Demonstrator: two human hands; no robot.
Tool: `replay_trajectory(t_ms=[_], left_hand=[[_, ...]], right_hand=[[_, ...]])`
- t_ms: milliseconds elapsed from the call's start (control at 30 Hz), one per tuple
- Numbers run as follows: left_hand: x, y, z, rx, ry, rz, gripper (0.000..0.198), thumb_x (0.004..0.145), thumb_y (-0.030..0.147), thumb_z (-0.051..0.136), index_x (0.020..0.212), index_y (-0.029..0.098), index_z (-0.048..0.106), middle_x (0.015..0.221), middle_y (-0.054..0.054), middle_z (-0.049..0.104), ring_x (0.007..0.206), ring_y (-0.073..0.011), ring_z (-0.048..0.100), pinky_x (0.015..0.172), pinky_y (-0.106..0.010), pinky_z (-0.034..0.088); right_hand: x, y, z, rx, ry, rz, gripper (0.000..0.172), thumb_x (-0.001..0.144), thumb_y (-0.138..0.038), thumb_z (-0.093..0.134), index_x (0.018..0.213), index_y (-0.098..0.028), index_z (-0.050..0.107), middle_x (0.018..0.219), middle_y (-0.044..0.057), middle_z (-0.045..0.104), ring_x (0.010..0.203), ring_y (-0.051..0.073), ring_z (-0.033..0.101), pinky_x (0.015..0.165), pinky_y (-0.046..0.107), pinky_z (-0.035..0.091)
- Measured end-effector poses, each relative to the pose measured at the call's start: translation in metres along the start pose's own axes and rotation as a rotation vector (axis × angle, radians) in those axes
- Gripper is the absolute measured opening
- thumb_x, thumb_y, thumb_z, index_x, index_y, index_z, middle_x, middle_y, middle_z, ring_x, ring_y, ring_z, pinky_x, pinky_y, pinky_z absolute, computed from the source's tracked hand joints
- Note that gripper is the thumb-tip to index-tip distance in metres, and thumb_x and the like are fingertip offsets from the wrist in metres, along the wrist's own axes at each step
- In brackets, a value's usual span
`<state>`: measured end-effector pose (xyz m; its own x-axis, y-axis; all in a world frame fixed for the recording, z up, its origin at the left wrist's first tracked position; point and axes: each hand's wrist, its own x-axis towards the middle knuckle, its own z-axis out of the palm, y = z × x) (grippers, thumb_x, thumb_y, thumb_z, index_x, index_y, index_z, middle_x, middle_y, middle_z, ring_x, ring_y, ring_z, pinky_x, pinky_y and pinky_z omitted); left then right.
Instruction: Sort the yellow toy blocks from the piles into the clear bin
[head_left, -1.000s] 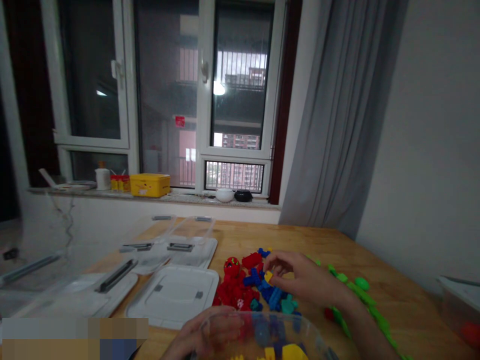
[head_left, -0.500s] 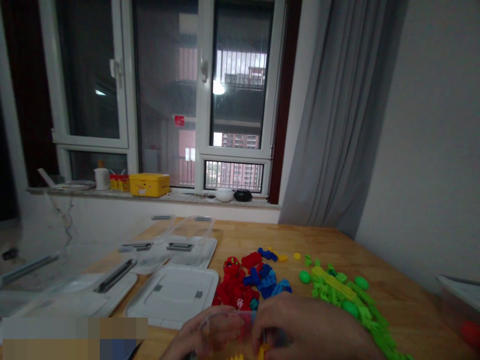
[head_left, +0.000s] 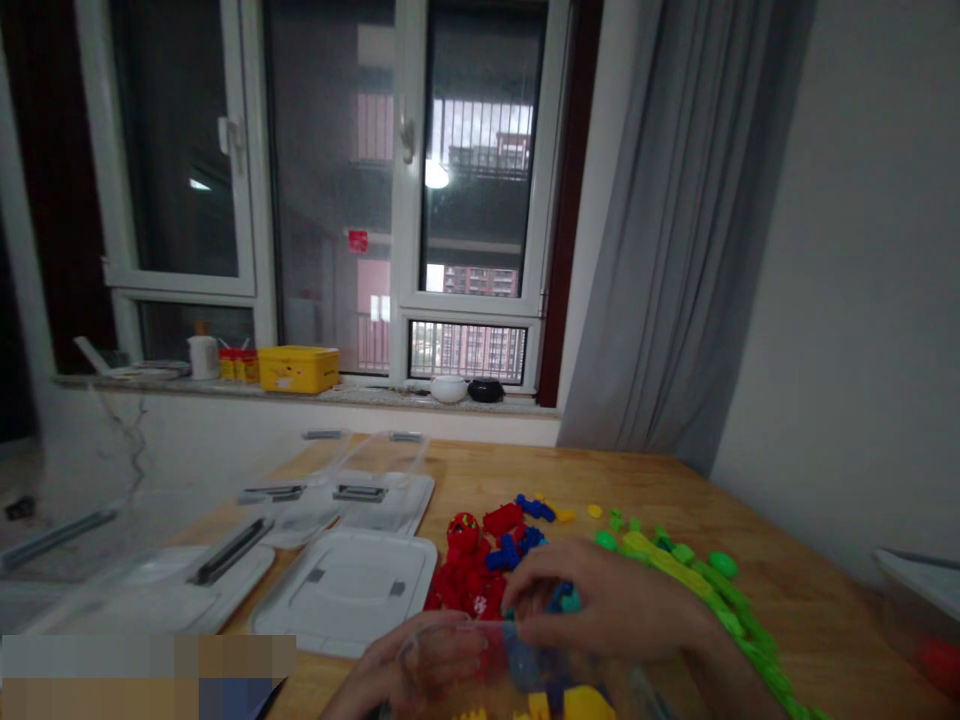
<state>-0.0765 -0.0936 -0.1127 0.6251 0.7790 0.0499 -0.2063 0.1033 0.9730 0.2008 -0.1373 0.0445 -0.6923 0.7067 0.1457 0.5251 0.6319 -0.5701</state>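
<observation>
At the bottom edge, my left hand [head_left: 420, 660] holds the side of a clear plastic box [head_left: 480, 680]; its fingers show through the wall. Several yellow pieces [head_left: 577, 703] lie in the box, and something blue shows through its wall. My right hand [head_left: 607, 610] is just above and beyond the box rim, its fingers curled around blue toy pieces [head_left: 568, 597] partly hidden by the hand. Red toys [head_left: 469, 575] lie beyond the left hand, with dark blue pieces [head_left: 514, 550] beside them. The bottom of the box is out of view.
Green toys [head_left: 720, 590] spread along the table's right side. White lids [head_left: 352, 590] and clear boxes with grey clips [head_left: 232, 550] cover the left. Small blue and yellow pieces [head_left: 536, 508] lie farther back. Another clear container [head_left: 922, 590] stands at the far right.
My right hand has moved up and away from inside the box to the blue pieces. More yellow shows in the box. My left hand has stayed on the box.
</observation>
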Motion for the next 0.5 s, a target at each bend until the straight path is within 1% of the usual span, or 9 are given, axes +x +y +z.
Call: replay_trajectory(t_ms=[33,100,133,200,300,367,433,500], left_hand=[[0.001,-0.001,-0.001,-0.005,-0.007,0.005,0.043,0.060,0.022,0.066,0.103,0.026,0.072,0.121,-0.008,0.073,0.132,-0.0431,0.047,0.113,-0.066,0.013],[0.003,-0.004,-0.002,-0.008,-0.014,0.013,0.043,0.060,0.023,0.067,0.103,0.027,0.072,0.121,-0.007,0.073,0.132,-0.0430,0.046,0.112,-0.065,0.015],[0.003,-0.005,-0.003,-0.013,-0.014,0.011,0.043,0.061,0.024,0.067,0.104,0.027,0.072,0.121,-0.007,0.073,0.132,-0.0430,0.047,0.112,-0.066,0.016],[0.003,-0.007,-0.004,-0.037,-0.011,-0.007,0.044,0.061,0.025,0.067,0.105,0.027,0.071,0.122,-0.008,0.073,0.130,-0.0439,0.049,0.110,-0.067,0.018],[0.001,-0.008,-0.002,-0.077,-0.011,-0.039,0.048,0.060,0.026,0.068,0.108,0.026,0.070,0.122,-0.009,0.073,0.126,-0.0455,0.052,0.106,-0.069,0.022],[-0.001,-0.007,0.000,-0.094,-0.002,-0.022,0.050,0.060,0.026,0.069,0.110,0.025,0.069,0.122,-0.009,0.073,0.125,-0.0450,0.054,0.106,-0.068,0.023],[-0.003,-0.006,0.003,-0.116,-0.010,-0.002,0.051,0.059,0.023,0.069,0.110,0.024,0.069,0.121,-0.010,0.074,0.124,-0.0444,0.055,0.106,-0.067,0.024],[-0.003,-0.007,0.004,-0.147,-0.014,0.020,0.054,0.057,0.020,0.068,0.111,0.025,0.069,0.123,-0.010,0.073,0.124,-0.0436,0.055,0.107,-0.066,0.023]], right_hand=[[0.004,0.009,-0.003,0.016,0.077,0.010,0.024,0.086,-0.039,0.061,0.104,-0.025,0.071,0.101,0.001,0.073,0.090,0.016,0.065,0.081,0.024,0.050],[0.016,0.036,-0.007,0.043,0.244,0.041,0.024,0.089,-0.037,0.057,0.103,-0.023,0.070,0.103,0.003,0.072,0.092,0.017,0.065,0.083,0.027,0.050],[0.022,0.055,-0.008,0.065,0.349,0.067,0.025,0.089,-0.037,0.056,0.101,-0.021,0.070,0.101,0.004,0.072,0.093,0.018,0.065,0.082,0.029,0.051],[0.034,0.098,-0.006,0.104,0.536,0.127,0.028,0.089,-0.038,0.054,0.104,-0.018,0.068,0.104,0.007,0.071,0.096,0.019,0.065,0.087,0.032,0.051],[0.048,0.163,0.009,0.103,0.705,0.244,0.031,0.087,-0.032,0.051,0.109,-0.015,0.064,0.116,0.013,0.067,0.103,0.023,0.064,0.092,0.037,0.050],[0.053,0.199,0.027,0.124,0.775,0.316,0.035,0.085,-0.027,0.050,0.115,-0.014,0.061,0.121,0.015,0.066,0.111,0.024,0.062,0.098,0.038,0.048],[0.055,0.227,0.047,0.130,0.758,0.356,0.042,0.083,-0.025,0.048,0.123,-0.012,0.056,0.129,0.015,0.061,0.122,0.023,0.056,0.107,0.037,0.041],[0.053,0.248,0.065,0.073,0.737,0.383,0.050,0.085,-0.028,0.045,0.132,-0.010,0.050,0.136,0.015,0.056,0.128,0.023,0.051,0.112,0.036,0.036]])
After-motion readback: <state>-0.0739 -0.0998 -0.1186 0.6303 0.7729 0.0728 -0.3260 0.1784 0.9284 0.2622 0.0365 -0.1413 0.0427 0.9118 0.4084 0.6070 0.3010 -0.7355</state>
